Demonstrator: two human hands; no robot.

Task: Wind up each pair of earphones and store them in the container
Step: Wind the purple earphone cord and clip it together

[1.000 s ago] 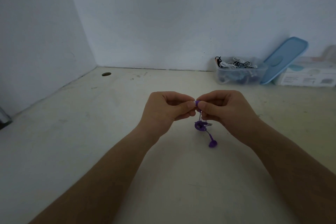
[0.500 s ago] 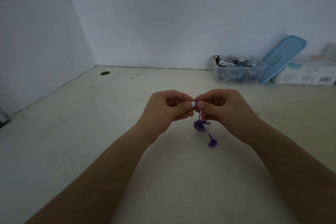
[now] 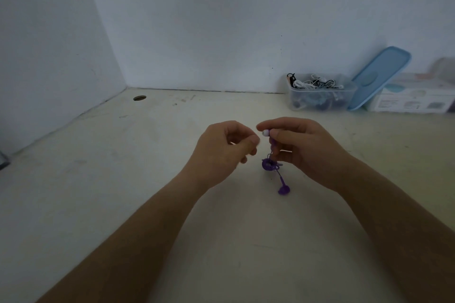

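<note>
A pair of purple earphones (image 3: 270, 164) hangs from my right hand (image 3: 302, 147), which pinches one earbud with a white tip between thumb and forefinger above the table. The cord is wound into a small coil below my fingers, and the second earbud (image 3: 283, 189) dangles lower. My left hand (image 3: 224, 149) is just to the left, fingers curled, thumb against forefinger, holding nothing that I can see. A clear plastic container (image 3: 320, 99) with several earphones inside stands at the back right against the wall.
A light blue lid (image 3: 380, 76) leans against the wall beside the container. To its right lies a white printed box (image 3: 413, 101). The beige table (image 3: 123, 179) has a round hole (image 3: 139, 98) near the back left corner. Walls close in at the left and back.
My left hand has let go of the white-tipped earbud and drawn a little to the left. My right hand still holds the earphones in much the same place.
</note>
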